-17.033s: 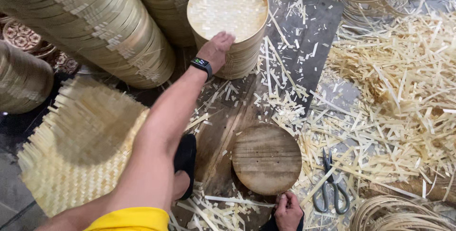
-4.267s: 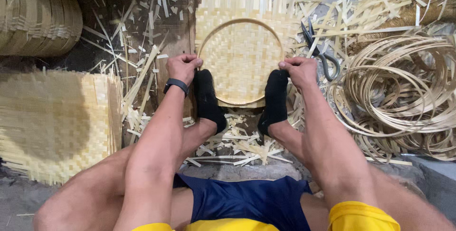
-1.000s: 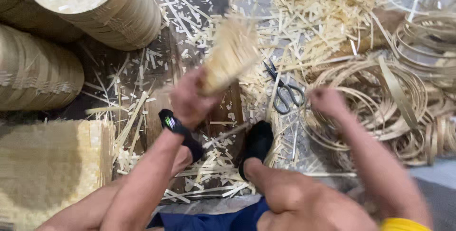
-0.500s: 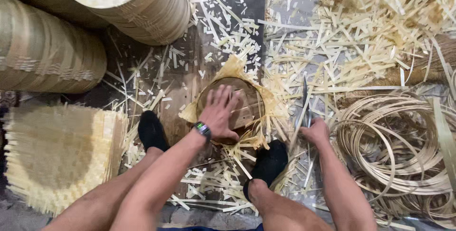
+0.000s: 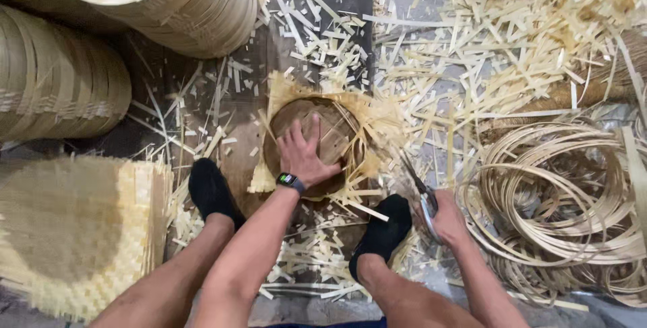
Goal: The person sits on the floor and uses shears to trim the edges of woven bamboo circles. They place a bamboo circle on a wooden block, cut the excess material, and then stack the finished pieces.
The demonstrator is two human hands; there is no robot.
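Here the left hand (image 5: pixel 304 155) lies flat, fingers spread, pressing on a round wooden mould (image 5: pixel 317 142) that sits on the floor between the two black-socked feet. Under the mould is a woven bamboo mat (image 5: pixel 367 122), its frayed edges showing all around the disc. The right hand (image 5: pixel 446 220) is closed around a pair of scissors (image 5: pixel 421 196), just beside the right foot (image 5: pixel 383 228) and near the coils of bamboo hoops (image 5: pixel 559 200). I judge that the step in hand is fixing the mat under the mould before trimming. The next move seems to call for steady pressure from the left hand while the scissors come to the mat's edge and follow the round outline closely.
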